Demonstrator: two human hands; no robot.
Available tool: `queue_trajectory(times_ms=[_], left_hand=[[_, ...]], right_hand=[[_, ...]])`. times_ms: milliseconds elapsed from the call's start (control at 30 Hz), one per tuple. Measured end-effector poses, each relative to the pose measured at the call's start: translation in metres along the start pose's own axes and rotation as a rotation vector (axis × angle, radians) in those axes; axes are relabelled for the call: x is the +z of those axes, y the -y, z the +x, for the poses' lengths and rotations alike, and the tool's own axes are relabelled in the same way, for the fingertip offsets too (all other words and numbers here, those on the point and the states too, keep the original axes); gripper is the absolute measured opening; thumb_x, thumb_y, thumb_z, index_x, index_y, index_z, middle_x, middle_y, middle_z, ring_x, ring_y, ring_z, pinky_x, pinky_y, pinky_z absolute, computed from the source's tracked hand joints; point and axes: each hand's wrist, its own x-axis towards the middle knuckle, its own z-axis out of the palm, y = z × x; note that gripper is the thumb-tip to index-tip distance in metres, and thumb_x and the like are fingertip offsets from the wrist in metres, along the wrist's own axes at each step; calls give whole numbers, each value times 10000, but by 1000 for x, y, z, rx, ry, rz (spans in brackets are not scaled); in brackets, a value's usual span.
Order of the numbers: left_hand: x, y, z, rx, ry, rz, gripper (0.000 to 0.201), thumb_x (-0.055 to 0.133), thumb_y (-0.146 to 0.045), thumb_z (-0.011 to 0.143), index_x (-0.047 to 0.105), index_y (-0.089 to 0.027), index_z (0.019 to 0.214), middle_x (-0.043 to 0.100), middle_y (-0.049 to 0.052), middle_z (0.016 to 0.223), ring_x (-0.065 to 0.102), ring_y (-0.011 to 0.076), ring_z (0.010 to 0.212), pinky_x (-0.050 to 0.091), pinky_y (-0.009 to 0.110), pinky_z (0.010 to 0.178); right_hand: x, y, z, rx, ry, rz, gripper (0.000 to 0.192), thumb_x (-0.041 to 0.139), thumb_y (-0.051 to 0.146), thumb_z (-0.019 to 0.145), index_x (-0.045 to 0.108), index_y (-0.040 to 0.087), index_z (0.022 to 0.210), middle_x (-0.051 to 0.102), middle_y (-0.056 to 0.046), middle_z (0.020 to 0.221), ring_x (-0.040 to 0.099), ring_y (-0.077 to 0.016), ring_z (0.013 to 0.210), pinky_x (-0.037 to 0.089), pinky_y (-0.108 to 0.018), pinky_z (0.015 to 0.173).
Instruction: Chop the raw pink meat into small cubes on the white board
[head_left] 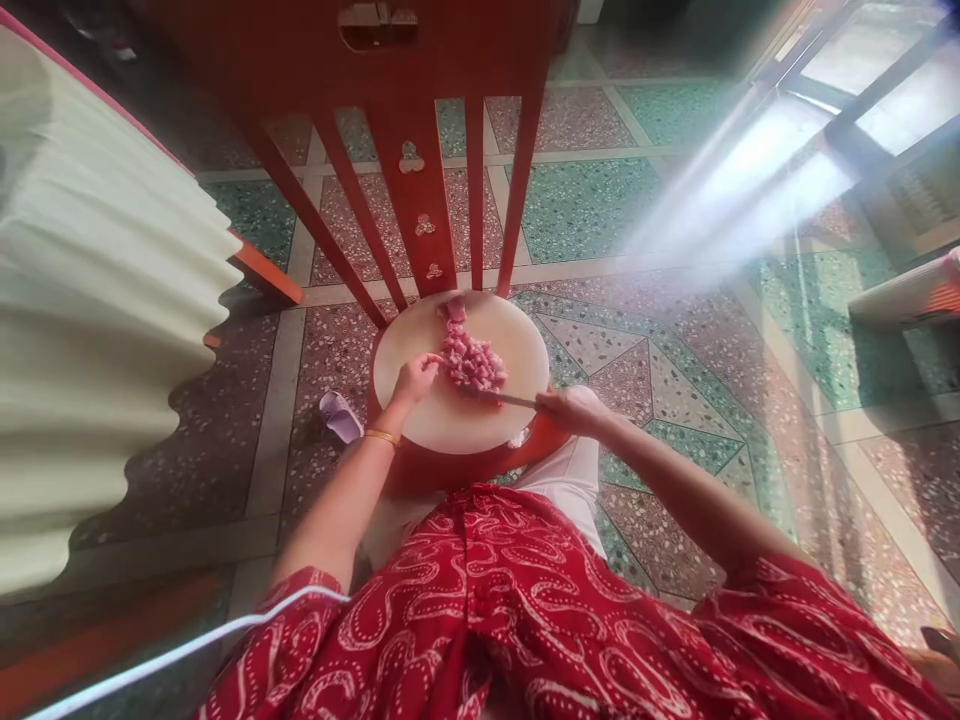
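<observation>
Firmly, right hand (574, 408) clasps knife (504, 399); left hand (415, 379) touches meat (471, 361).

Sunlight from a window (862, 70) falls across the patterned terrazzo floor (600, 200).

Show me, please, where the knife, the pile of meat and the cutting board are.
knife (501, 398), head view, middle of the blade.
pile of meat (472, 362), head view, centre of the pile.
cutting board (450, 425), head view, bare near part.
</observation>
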Motion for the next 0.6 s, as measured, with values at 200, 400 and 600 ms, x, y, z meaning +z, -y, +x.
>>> queue_trajectory(times_ms=[200, 400, 600], left_hand=[[-13, -21, 77, 422, 16, 398, 334, 406, -97, 783, 651, -185, 992, 633, 76, 1072, 550, 193, 1036, 407, 335, 954], [-11, -32, 146, 700, 253, 600, 338, 419, -108, 818, 613, -256, 1051, 578, 50, 1194, 469, 169, 1169, 313, 358, 1042], [0, -37, 167, 670, 334, 776, 173, 491, -149, 765, 633, -219, 835, 637, 72, 972, 539, 204, 1033, 337, 357, 990]], right_hand=[[-1, 0, 28, -31, 90, 9, 213, 405, 223, 923, 576, 220, 1051, 677, -94, 821, 649, -187, 737, 393, -251, 602], [2, 6, 41, -9, 100, 112, 217, 444, 174, 896, 552, 209, 1081, 683, -106, 860, 655, -198, 819, 431, -251, 649], [13, 6, 39, -36, 42, 99, 225, 411, 166, 896, 530, 203, 1083, 685, -86, 818, 660, -195, 780, 419, -232, 603]])
